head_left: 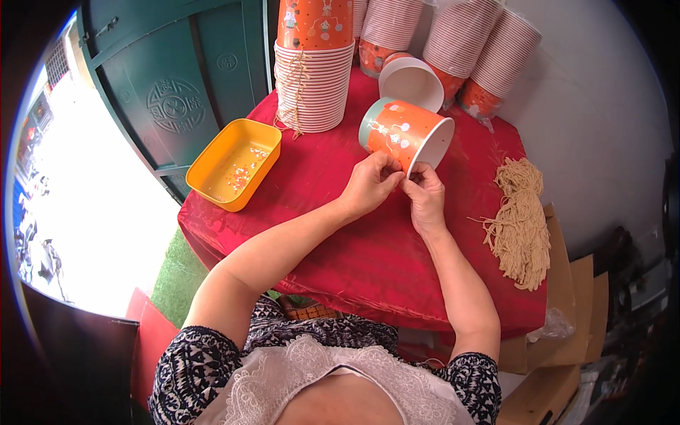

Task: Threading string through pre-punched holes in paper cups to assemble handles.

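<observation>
An orange paper tub [397, 127] with white printed figures, a pale green band and a white rim lies tipped on its side, its mouth facing right. My left hand [370, 185] pinches near the lower edge of its rim. Close beside it, my right hand [425, 202] is closed on the same rim, thumb and fingers together. Whether anything thin is between the fingertips I cannot make out. Just behind, another tub [412, 83] lies with its white inside showing. At the right of the red-covered table [340, 248] is a bundle of tan strings [523, 227].
A yellow plastic box [237, 202] holding small white and orange scraps stands at the left. Behind it rises a tall stack of tubs [312, 95] with strings hanging down it. More wrapped stacks [460, 39] lean on the wall. Cardboard boxes [574, 304] sit below the right edge.
</observation>
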A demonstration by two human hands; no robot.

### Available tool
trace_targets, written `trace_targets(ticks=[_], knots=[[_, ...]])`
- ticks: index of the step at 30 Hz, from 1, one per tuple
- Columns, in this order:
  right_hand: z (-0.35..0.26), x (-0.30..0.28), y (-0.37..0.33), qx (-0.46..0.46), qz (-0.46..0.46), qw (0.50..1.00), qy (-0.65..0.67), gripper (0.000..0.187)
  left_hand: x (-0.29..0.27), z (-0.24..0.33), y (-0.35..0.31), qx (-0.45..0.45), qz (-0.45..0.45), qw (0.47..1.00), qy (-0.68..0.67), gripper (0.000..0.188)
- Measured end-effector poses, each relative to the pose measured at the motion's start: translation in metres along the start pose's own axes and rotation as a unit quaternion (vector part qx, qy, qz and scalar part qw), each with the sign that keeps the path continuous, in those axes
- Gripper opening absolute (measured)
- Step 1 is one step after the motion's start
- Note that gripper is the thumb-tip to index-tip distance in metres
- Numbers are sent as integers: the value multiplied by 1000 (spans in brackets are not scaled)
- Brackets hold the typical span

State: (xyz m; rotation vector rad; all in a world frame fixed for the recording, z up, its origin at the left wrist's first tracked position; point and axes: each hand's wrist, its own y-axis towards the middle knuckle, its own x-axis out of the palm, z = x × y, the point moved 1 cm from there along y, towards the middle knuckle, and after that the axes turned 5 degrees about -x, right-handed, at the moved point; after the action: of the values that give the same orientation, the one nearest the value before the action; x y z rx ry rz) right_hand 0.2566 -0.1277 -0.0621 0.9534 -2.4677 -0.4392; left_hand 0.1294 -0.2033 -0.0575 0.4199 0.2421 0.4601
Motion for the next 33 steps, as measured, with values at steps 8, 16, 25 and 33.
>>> trace_targets(ticks=[8,16,25,33], knots=[[-2,10,-2,-18,-5,998,-52,16,-3,-3,3,-20,25,999,-14,11],[14,2,0,-59,-2,991,-121,15,0,-3,2,-32,38,999,-4,9],[12,6,-1,-64,-11,984,-164,16,-1,-7,3,-22,50,998,23,9],[13,8,-1,-57,-12,988,-142,16,-4,-5,3,-22,46,998,40,7]])
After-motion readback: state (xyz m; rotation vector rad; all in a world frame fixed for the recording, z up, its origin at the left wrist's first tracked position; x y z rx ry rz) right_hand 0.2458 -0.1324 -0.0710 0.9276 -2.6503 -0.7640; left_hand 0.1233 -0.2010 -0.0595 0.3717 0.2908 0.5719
